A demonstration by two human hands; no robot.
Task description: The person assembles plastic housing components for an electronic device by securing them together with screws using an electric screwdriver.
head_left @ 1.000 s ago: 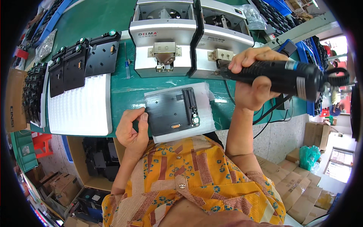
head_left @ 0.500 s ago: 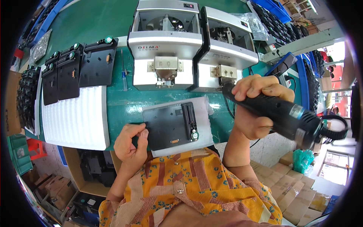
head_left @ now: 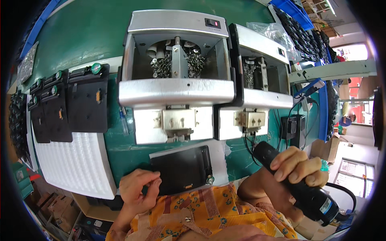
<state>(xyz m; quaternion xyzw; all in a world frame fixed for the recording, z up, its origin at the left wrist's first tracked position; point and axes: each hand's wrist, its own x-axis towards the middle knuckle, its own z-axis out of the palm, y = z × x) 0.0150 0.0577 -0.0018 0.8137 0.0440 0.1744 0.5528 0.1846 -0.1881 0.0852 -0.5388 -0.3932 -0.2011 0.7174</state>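
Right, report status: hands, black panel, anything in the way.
Right hand gripping corded electric screwdriver, right of black panel. Left hand at panel's left edge. Panel flat on white sheet; two screw feeders beyond, not covering it.

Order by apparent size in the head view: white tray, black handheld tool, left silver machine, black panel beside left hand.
Left silver machine
White tray
Black handheld tool and black panel: too alike to rank; tool perhaps nearer.
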